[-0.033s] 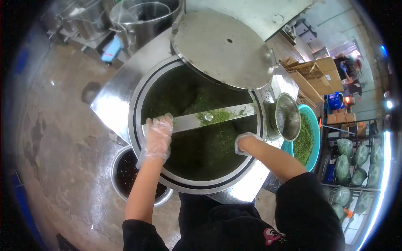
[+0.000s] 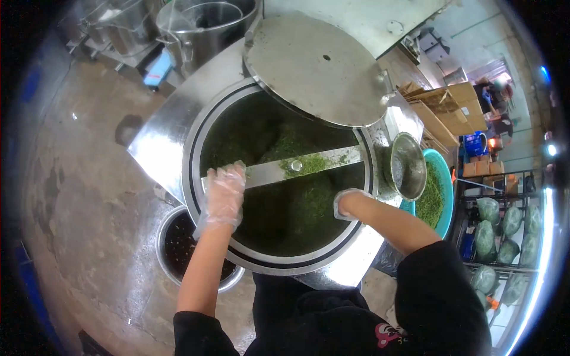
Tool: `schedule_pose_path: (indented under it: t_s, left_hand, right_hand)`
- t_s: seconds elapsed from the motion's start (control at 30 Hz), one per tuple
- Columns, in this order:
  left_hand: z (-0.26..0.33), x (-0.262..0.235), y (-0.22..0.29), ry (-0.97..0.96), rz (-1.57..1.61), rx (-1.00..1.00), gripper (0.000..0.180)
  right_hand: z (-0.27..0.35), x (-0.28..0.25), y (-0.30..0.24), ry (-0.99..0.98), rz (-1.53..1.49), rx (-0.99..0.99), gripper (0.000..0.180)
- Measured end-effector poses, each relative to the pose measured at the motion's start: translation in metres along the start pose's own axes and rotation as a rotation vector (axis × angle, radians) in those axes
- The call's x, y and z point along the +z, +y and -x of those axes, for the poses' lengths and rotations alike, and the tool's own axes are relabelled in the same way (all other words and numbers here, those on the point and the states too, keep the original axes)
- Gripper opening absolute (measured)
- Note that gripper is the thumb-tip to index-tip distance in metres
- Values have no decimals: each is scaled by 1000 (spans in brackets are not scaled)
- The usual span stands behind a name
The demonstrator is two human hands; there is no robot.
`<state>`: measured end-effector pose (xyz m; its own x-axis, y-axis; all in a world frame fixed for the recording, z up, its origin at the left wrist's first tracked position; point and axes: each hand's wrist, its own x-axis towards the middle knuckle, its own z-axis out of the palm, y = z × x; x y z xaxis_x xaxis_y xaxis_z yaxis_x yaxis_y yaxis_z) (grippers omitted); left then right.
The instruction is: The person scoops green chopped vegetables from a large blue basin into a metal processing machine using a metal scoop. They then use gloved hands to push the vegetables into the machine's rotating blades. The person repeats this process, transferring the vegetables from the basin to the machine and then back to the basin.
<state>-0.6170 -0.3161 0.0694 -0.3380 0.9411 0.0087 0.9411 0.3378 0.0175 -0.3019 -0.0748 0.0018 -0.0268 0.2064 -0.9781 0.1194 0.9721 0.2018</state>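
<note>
My left hand [image 2: 224, 193], in a clear plastic glove, is closed over the left end of a flat metal bar [image 2: 267, 174]. This bar spans the mouth of a round steel drum [image 2: 300, 266], with a bolt at its middle and green shreds on top. Finely shredded greens [image 2: 312, 199] also lie inside the drum, in deep shadow. My right hand [image 2: 346, 203], gloved too, reaches in over the drum's right rim; its fingers are out of sight. A round metal lid [image 2: 314, 65] stands raised at the drum's far side.
A steel bowl [image 2: 408, 166] sits by the drum's right side, near a turquoise basket [image 2: 446, 199] of greens. Below the left rim stands a metal pot [image 2: 163, 252] with dark contents. Cardboard boxes [image 2: 457, 110] and a rack of bagged green produce [image 2: 487, 237] are at right.
My right forearm and sleeve have shifted very slightly to the right. My left hand stays on the bar.
</note>
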Motion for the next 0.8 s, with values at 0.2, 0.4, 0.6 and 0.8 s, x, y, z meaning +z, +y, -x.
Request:
schedule_pose_path:
  t_s: [0.2, 0.4, 0.6, 0.8]
  left_hand:
    - [11, -14, -4, -159, 8, -83, 44]
    - [15, -7, -11, -71, -32, -61, 48]
    - [19, -13, -4, -77, -1, -99, 51]
    - [15, -8, 3, -62, 83, -106, 53]
  right_hand:
    - [117, -84, -74, -64, -144, -246, 33]
    - [176, -121, -47, -3, 118, -164, 31]
    - [114, -91, 5, 343, -105, 199, 27]
    - [-8, -104, -15, 188, -574, 454, 33]
